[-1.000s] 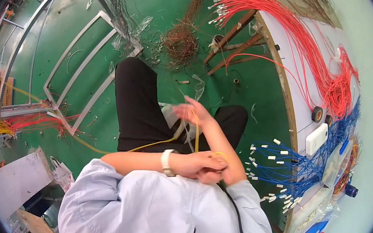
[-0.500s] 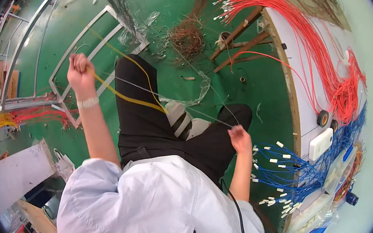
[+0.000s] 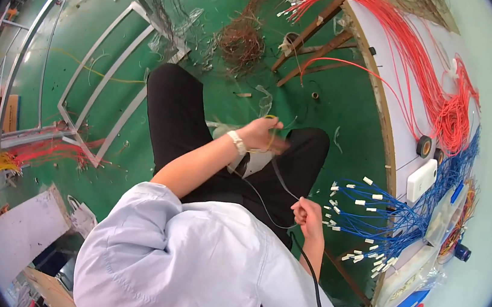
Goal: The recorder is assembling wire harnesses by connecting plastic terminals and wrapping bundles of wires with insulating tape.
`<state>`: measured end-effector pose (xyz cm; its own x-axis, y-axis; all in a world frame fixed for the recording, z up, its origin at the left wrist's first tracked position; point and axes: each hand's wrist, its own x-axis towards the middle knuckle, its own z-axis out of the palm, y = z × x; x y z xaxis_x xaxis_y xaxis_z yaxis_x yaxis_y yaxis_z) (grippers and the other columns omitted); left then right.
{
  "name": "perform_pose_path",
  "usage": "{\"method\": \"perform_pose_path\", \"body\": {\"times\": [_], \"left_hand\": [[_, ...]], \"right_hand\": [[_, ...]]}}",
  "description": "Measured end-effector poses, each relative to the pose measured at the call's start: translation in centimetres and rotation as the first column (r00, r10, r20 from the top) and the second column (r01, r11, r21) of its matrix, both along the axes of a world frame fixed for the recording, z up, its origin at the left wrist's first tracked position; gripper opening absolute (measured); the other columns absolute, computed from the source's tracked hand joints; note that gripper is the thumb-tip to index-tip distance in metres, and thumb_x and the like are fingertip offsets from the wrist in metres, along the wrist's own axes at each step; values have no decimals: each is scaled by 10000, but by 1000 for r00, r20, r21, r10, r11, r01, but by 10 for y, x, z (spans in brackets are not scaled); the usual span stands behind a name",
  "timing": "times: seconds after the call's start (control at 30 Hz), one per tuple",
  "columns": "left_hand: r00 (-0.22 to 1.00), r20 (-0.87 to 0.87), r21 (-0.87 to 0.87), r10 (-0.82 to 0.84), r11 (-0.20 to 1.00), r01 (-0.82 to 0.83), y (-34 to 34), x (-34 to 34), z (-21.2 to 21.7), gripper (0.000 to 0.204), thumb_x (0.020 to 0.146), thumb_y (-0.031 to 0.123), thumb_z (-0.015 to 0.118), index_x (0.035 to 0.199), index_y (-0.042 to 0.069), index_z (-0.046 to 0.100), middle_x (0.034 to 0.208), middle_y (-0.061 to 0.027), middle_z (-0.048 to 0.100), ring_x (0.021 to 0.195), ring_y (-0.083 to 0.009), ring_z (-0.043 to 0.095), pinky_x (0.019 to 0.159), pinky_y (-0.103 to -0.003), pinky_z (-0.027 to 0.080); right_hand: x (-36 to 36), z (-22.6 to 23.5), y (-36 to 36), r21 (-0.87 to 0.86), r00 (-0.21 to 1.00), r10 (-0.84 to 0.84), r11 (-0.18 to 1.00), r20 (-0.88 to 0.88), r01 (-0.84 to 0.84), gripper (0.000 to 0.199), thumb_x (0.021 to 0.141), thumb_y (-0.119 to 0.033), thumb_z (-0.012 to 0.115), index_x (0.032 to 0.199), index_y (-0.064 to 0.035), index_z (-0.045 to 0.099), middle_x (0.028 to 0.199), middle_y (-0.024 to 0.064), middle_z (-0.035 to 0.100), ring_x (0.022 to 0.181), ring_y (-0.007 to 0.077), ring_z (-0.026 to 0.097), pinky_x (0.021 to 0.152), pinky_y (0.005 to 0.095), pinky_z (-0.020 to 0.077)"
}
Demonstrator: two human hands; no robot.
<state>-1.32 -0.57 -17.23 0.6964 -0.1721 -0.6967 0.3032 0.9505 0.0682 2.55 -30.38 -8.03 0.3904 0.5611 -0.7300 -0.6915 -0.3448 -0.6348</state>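
Observation:
My left hand (image 3: 263, 136), a pale band (image 3: 237, 142) on its wrist, is between my knees. Its fingers are partly smeared by motion, and a thin yellow wire (image 3: 272, 133) curves across them and appears gripped there. Lower and to the right, my right hand (image 3: 309, 218) is closed on a thin grey wire (image 3: 282, 180). One stretch of that wire runs up toward my left hand; another bends in a loop over my dark trousers. What lies inside the right fist is hidden.
At right, a table (image 3: 397, 119) carries red wires (image 3: 387, 33), blue wires (image 3: 414, 224) with white connectors overhanging its edge, black tape (image 3: 423, 146) and a white box-like item (image 3: 421, 184). A metal frame (image 3: 94, 75) stands left. Tangled brown wire (image 3: 240, 41) lies on the green floor ahead.
My left hand has swung from the far left inward to between my knees, and the yellow wire is no longer stretched across my lap. The right hand has dropped slightly toward me.

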Motion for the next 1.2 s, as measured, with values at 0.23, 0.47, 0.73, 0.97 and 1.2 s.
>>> {"method": "perform_pose_path", "body": {"times": [0.23, 0.47, 0.73, 0.97, 1.2], "left_hand": [[637, 346, 802, 689, 136, -582, 147, -7, 94, 232, 903, 230, 529, 713, 104, 577, 582, 31, 444, 458, -79, 385, 409, -255, 271], [517, 629, 698, 581, -130, -704, 124, -95, 178, 214, 1006, 227, 446, 1014, 48, 562, 628, 33, 366, 473, -53, 308, 381, -219, 237], [508, 289, 498, 811, 326, -804, -20, -247, 213, 446, 947, 147, 501, 1375, 128, 374, 811, 12, 432, 567, -35, 306, 448, -173, 233], [227, -15, 266, 974, 223, -938, -80, -362, 179, 173, 943, 90, 484, 1104, 59, 539, 794, 29, 510, 626, -67, 382, 534, -198, 324], [134, 483, 447, 865, -112, -888, 74, -394, 120, 166, 960, 268, 545, 1015, 118, 589, 909, -39, 627, 729, -112, 546, 596, -250, 467]], "right_hand": [[-27, -58, -104, -663, 603, 519, 748, 606, 22, 258, 817, -224, 609, 719, 13, 630, 605, 150, 588, 456, 212, 526, 458, 341, 419], [13, -2, 63, -637, 54, 641, 767, 766, -76, 352, 815, -21, 536, 1167, -22, 557, 1117, 174, 547, 1044, 361, 537, 903, 445, 445], [-3, -49, 378, -46, 86, 102, 865, 991, -499, 597, 860, -407, 633, 1214, 59, 513, 1205, 249, 542, 1139, 400, 497, 974, 436, 397], [-121, -47, 456, -860, -626, 590, 352, 511, -370, 647, 753, -452, 662, 1235, -30, 578, 1462, 232, 326, 1402, 419, 172, 1094, 644, 117], [-120, -30, 389, 27, 92, 101, 519, 991, -854, 145, 809, -49, 473, 708, -26, 573, 689, 173, 595, 689, 336, 621, 617, 427, 476]]}}
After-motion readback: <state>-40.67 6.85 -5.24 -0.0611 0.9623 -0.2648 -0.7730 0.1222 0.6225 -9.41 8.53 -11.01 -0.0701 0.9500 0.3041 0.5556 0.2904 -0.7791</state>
